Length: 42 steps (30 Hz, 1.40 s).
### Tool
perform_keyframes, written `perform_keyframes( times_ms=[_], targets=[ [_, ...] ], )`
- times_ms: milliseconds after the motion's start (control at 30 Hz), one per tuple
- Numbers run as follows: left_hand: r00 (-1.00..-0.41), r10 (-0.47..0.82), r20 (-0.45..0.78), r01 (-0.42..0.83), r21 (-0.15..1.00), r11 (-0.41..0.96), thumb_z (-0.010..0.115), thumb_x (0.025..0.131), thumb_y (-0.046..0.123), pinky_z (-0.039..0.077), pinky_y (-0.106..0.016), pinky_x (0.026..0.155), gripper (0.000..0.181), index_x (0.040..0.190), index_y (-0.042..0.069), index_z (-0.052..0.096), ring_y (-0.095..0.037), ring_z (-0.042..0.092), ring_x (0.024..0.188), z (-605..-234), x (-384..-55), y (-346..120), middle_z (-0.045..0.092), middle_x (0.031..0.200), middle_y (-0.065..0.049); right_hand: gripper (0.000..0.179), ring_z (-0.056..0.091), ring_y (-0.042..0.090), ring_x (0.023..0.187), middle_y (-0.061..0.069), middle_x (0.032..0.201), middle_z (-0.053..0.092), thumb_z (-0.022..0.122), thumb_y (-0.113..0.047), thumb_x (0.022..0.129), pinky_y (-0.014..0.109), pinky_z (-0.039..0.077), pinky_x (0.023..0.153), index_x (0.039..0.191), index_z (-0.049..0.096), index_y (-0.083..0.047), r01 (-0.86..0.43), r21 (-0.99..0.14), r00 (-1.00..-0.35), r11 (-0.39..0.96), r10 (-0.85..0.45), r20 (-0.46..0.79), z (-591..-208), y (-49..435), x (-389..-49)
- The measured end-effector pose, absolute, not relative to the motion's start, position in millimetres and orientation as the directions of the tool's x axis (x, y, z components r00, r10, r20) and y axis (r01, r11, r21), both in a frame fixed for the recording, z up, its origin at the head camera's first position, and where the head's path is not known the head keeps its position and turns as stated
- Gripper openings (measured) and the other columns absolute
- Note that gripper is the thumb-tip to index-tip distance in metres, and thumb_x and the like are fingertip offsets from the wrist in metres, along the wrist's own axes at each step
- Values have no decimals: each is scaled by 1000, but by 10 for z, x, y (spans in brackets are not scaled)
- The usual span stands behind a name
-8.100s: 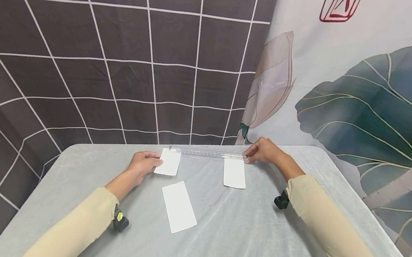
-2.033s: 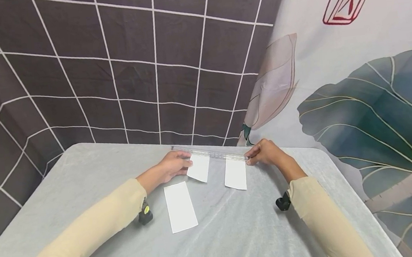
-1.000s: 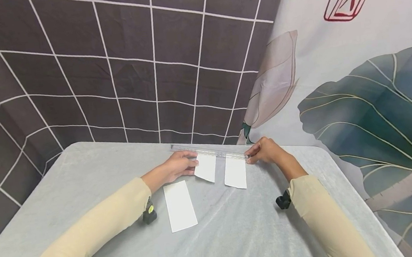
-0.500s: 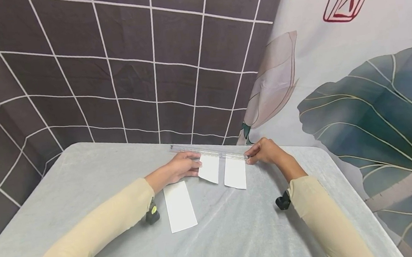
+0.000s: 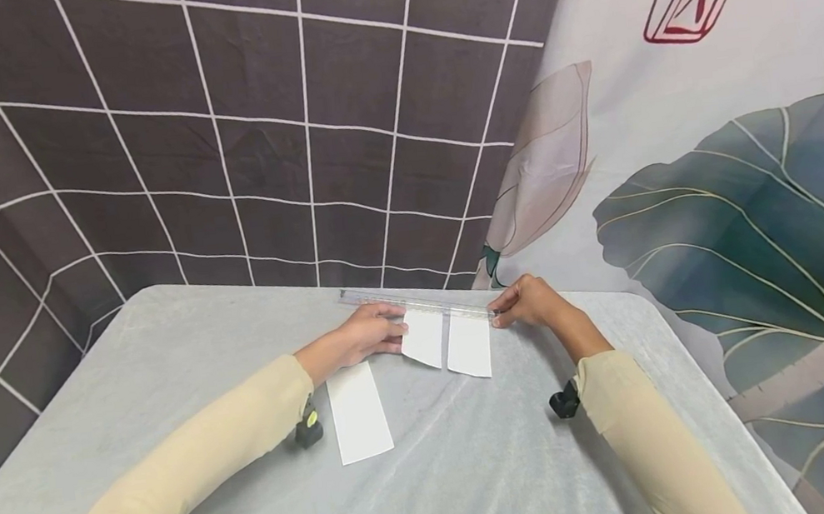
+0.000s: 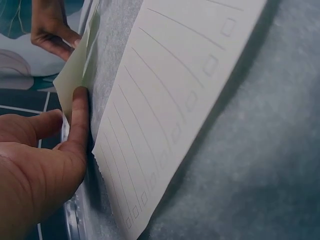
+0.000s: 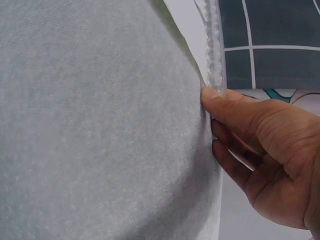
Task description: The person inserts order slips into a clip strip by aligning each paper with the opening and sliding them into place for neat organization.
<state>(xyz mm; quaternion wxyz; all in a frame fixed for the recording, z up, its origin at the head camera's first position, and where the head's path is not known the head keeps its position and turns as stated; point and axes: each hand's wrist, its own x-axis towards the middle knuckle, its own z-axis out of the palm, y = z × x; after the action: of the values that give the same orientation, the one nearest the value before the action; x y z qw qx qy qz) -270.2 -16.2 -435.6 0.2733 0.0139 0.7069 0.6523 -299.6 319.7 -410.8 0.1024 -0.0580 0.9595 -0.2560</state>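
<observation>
A clear plastic binding strip [image 5: 358, 297] with a row of small rings lies along the table's far side. My right hand [image 5: 526, 302] pinches its right end between thumb and fingers, as the right wrist view shows. One small white sheet [image 5: 469, 347] has its top edge at the strip near that hand. My left hand [image 5: 370, 332] holds a second white sheet [image 5: 423, 339] by its left edge, its top also at the strip, a narrow gap from the first. A third, larger-looking sheet [image 5: 359, 413] lies nearer, printed with lines and small boxes in the left wrist view.
The table [image 5: 257, 508] is covered with pale grey cloth. A dark gridded curtain [image 5: 259, 164] hangs right behind its far edge, and a leaf-patterned white curtain [image 5: 739, 214] stands at the right. Each wrist carries a small black camera [image 5: 565, 402].
The left hand has slid the second sheet rightward along the strip, from its left end to close beside the first sheet. The right hand and the third sheet have stayed in place.
</observation>
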Motion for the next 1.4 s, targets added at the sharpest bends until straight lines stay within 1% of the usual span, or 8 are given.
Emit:
perform_keyframes(
  times_ms=[167,400,633,733,867,967,1200,1400],
  targets=[
    [-847,379,-373,-345,928,143,62,112,0,71,-31,100,56,166,-1,49,-17,70,99,-4367,-2709,-148,66,126,-15,30,82,33,117,11,116,87,100,-18,87,47,68,105,114,90,-10,-64,-504,-972,861,-169,-165,-4095,3188,-2988],
    [-844,382,-375,-347,927,143,61,113,1,71,-32,101,54,166,0,50,-17,72,99,-4358,-2730,-139,67,125,-15,31,82,33,116,12,116,87,100,-17,87,46,69,101,115,90,-9,-67,-501,-972,863,-170,-162,-4087,3183,-3003],
    [-842,386,-377,-352,926,137,60,113,0,71,-32,101,54,166,-1,49,-18,72,98,-4357,-2740,-135,67,122,-14,31,82,33,116,11,115,88,100,-18,87,47,68,104,115,90,-9,-63,-499,-974,864,-163,-159,-4082,3176,-2992],
    [-840,390,-376,-350,926,140,60,113,0,71,-33,102,54,166,-1,49,-20,75,102,-4360,-2739,-142,69,128,-19,32,82,33,116,12,115,87,100,-17,87,47,69,103,115,89,-8,-72,-500,-973,863,-170,-154,-4082,3171,-2979],
    [-837,403,-371,-345,928,138,58,113,0,71,-34,102,55,167,-1,47,-28,79,112,-4377,-2742,-166,69,142,-27,32,82,33,116,12,116,87,100,-18,87,47,69,103,115,89,-8,-71,-502,-973,862,-171,-156,-4085,3161,-2977],
    [-833,413,-368,-348,929,126,58,113,-2,71,-35,102,55,167,-2,47,-29,81,113,-4386,-2741,-194,68,146,-30,32,82,33,116,12,116,87,100,-18,87,46,69,103,115,89,-9,-69,-504,-973,861,-170,-157,-4083,3159,-2980],
    [-827,425,-368,-361,927,101,56,112,-6,72,-36,100,53,164,-7,48,-24,82,98,-4401,-2729,-245,71,131,-27,31,81,34,119,11,116,87,100,-18,87,49,68,106,115,90,-10,-60,-499,-972,865,-164,-167,-4083,3174,-2981],
    [-828,424,-366,-364,927,90,56,110,-10,73,-36,99,49,158,-12,49,-21,81,91,-4400,-2677,-305,72,121,-25,32,80,37,122,11,116,87,100,-19,86,51,67,110,115,90,-10,-56,-504,-973,862,-161,-168,-4097,3185,-2970]
  ],
)
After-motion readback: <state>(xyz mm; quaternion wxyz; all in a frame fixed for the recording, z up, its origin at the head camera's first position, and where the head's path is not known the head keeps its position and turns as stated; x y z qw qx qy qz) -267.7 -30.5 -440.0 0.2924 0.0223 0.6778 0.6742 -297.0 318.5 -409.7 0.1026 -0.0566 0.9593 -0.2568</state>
